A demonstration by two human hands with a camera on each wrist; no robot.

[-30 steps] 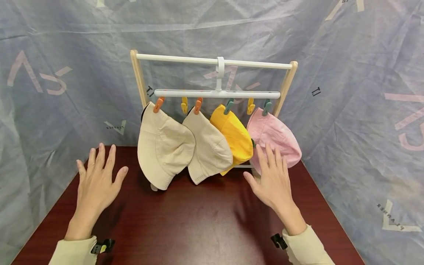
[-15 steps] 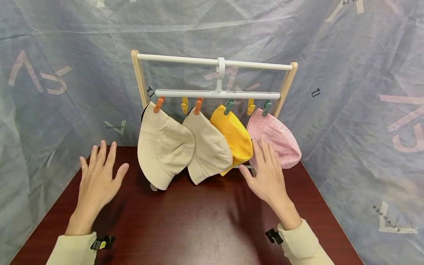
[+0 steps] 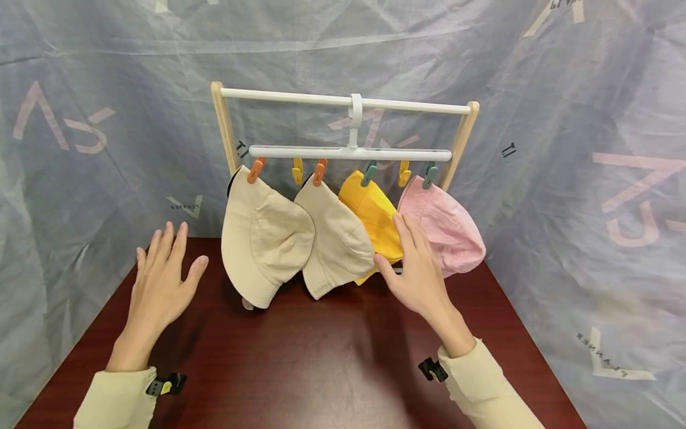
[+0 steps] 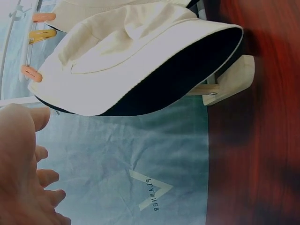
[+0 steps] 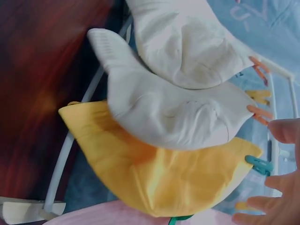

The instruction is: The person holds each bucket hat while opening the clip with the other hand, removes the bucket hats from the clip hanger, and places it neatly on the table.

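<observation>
Left hand point(image 3: 159, 292) and right hand point(image 3: 420, 277) are empty, fingers extended, the right in front of the yellow hat point(image 3: 372, 211), contact unclear. A green clip point(image 3: 368, 174) pinches the hat's edge, so it hangs tilted from the far white hanger point(image 3: 300, 152).

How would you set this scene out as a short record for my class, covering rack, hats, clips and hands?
Rack: white hanger hooked over its top rail
Order, left to right: first cream hat, second cream hat, yellow hat, pink hat
Orange clips: one per cream hat
Green clips: one each on yellow and pink hats
Yellow clips: two, holding no hat
Left hand: fingers spread, holding nothing
Right hand: holding nothing; overlaps yellow and pink hats in head view
</observation>
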